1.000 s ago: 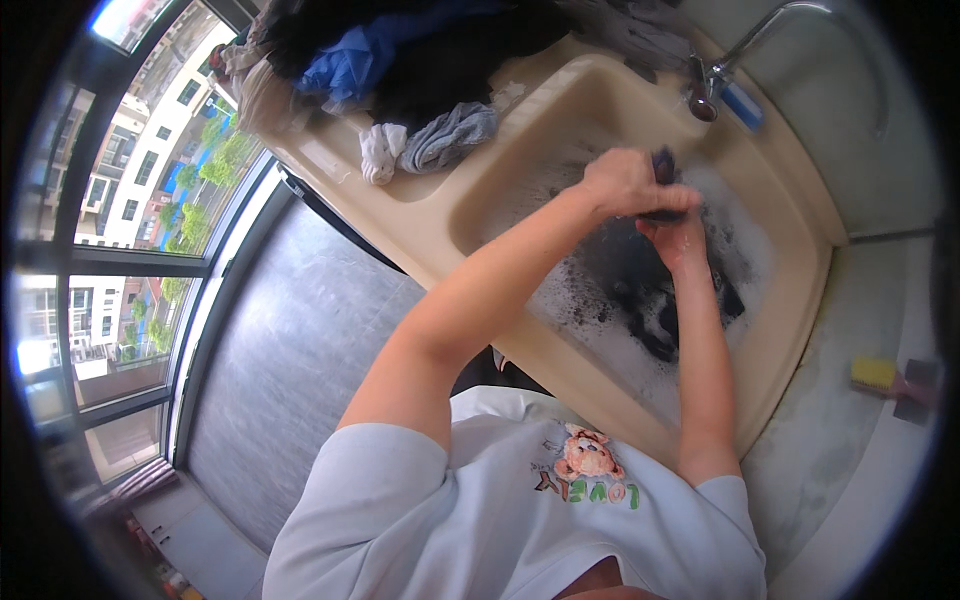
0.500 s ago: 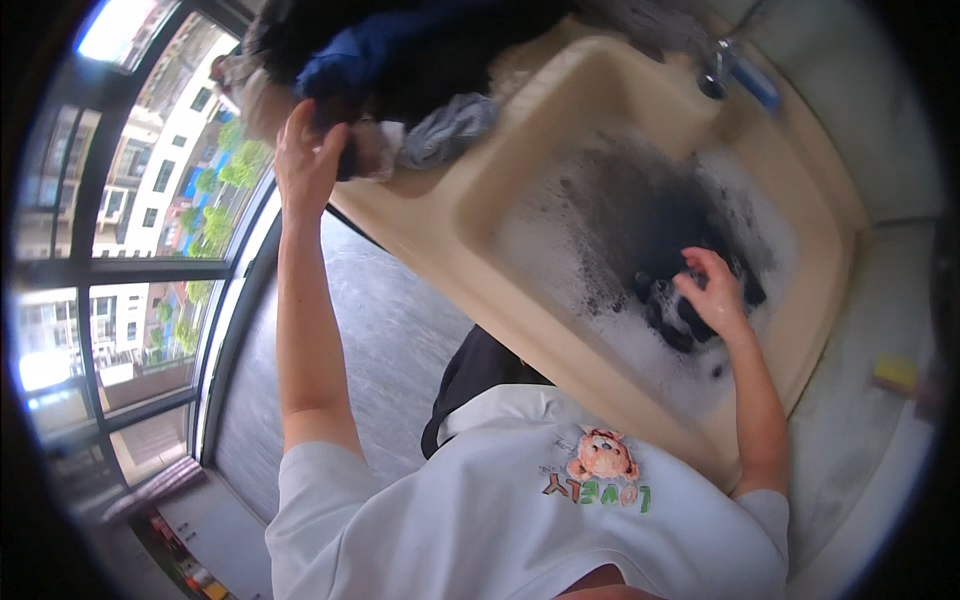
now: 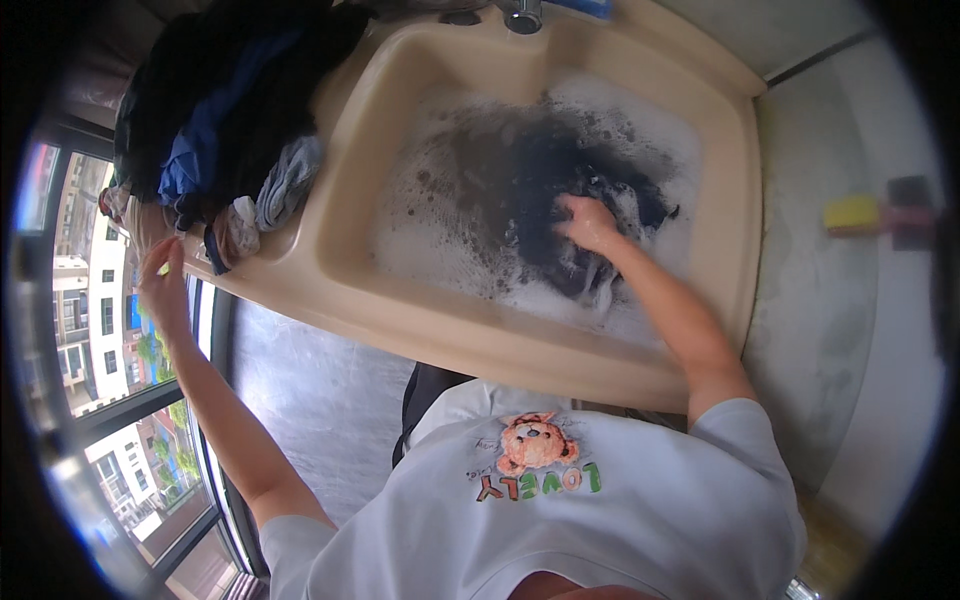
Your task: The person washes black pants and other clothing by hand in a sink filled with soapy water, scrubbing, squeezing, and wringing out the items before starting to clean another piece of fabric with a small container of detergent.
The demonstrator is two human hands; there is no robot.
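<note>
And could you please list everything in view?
Sink: one, beige, centre
Soapy water: one pool, white and grey, in sink
Soaked cloth: count unclear, dark blue, in water
Clothes pile: one, black and blue, upper left
Small cloths: several, mostly grey and white, beside pile
Tap: one, silver, top
Sponge: one, yellow, right
Window: one, dark-framed, left
Floor: one, grey, lower left
Shirt: one, white, bottom
Left hand: one, bare, near small cloths
Right hand: one, bare, at soaked cloth
</note>
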